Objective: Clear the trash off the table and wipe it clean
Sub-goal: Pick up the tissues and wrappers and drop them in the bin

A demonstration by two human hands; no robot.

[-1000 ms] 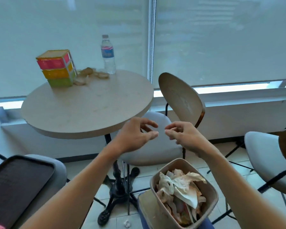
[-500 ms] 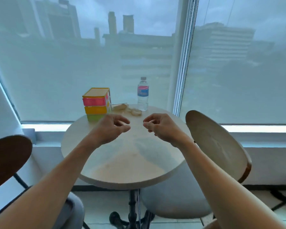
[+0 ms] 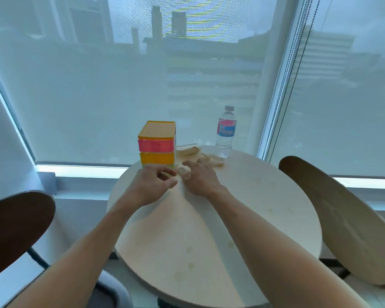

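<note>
On the round pale table (image 3: 209, 241), food scraps lie at the far edge: one pale piece (image 3: 189, 150) beside the box and more (image 3: 212, 160) by the bottle. My left hand (image 3: 152, 184) has curled fingers, thumb and forefinger pinching a small pale scrap (image 3: 166, 174) in front of the box. My right hand (image 3: 199, 176) lies with straight fingers on the tabletop, its fingertips touching another scrap (image 3: 183, 170). Faint greasy stains (image 3: 190, 265) dot the near part of the table.
A stacked box in yellow, pink and orange (image 3: 157, 145) stands just beyond my left hand. A water bottle (image 3: 226, 132) stands at the back by the window. A dark chair back (image 3: 16, 227) is at the left, a tan chair back (image 3: 333, 218) at the right.
My view rose from the full trash bin by the chair to the table. Both hands moved forward across the tabletop to the scraps beside the box.
</note>
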